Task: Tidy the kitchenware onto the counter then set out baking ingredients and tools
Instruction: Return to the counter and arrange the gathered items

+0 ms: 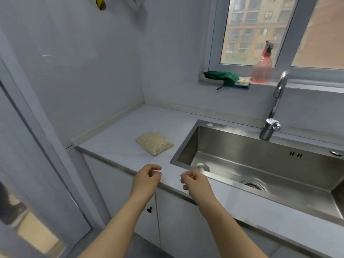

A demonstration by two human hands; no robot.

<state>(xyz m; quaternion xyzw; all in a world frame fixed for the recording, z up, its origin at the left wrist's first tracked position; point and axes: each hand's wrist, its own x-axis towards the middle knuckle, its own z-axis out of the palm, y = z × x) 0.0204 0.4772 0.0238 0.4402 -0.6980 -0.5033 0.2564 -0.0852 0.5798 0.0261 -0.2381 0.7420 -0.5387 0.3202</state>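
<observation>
Head view is showing two bare hands reaching out side by side over the front edge of the tabletop (115, 138), close to the sink's front-left corner. One left hand (148, 178) is hovering with its fingers loosely curled and a small gap showing between thumb and forefinger; it is holding nothing. One right hand (194, 182) is hovering just beside it, apart from it, fingers likewise loosely curled and empty. Neither hand is touching the tabletop.

One clear bag (154, 143) of pale, crumbly contents is lying flat on the tabletop, just beside the left rim of the sink (260, 164) and well apart from the back-left corner. Any print on the bag is too blurred to read.

One steel sink is sitting in the right part of the tabletop, with one round drain (253, 184) showing in its floor. One chrome faucet (275, 108) is rising from the back edge behind it.

One sill (307, 84) under the window (251, 30) is carrying three things: one green cloth (221, 76) at its left end, one yellowish sponge (243, 82) touching the cloth, and one reddish spray bottle (261, 71) standing upright just beside the sponge. Its label is too blurred to read.

One dark knob (149, 209) is showing on the cabinet front below the hands.
</observation>
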